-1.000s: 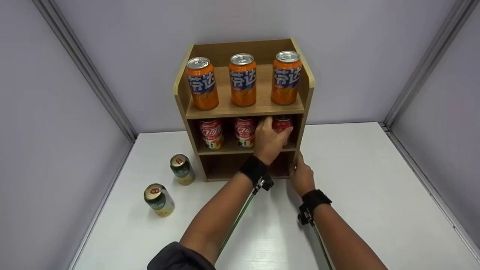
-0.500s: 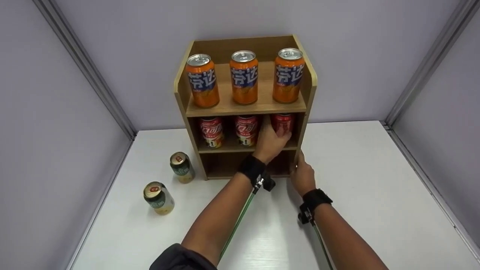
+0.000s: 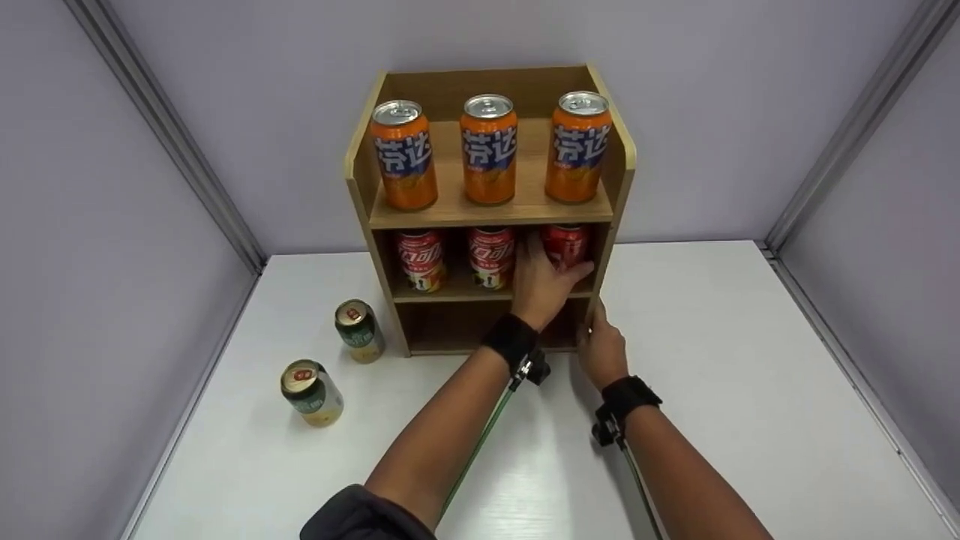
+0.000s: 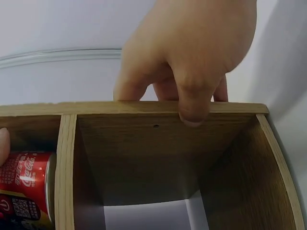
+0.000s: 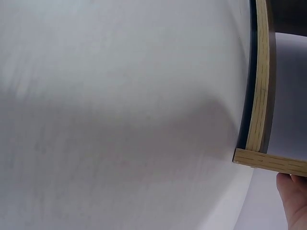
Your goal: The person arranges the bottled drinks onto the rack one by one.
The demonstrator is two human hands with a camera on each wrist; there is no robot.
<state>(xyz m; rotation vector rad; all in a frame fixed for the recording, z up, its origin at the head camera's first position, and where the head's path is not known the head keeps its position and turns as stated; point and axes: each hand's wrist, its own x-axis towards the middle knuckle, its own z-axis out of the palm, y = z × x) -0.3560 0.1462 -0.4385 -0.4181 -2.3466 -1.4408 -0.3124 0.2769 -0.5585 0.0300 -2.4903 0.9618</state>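
A small wooden shelf stands against the back wall. On its middle level my left hand is at the rightmost red Coca-Cola can. Its fingers pass along the can's left side, partly hidden, while the thumb lies across the lower front. The left wrist view shows this can with a fingertip at the frame's edge. My right hand grips the shelf's right side panel low down. In the left wrist view, the right hand has its thumb over the panel's edge, the other fingers behind.
Three orange cans, one at the middle, stand on the top level. Two more red cans are left of my left hand. On the white table, two green-and-gold cans stand left of the shelf. Walls enclose the table.
The rightmost red can shows more of its front than a second ago, and its visible print differs. My left thumb curled inward, then stretched right again. The right hand stays on the panel.
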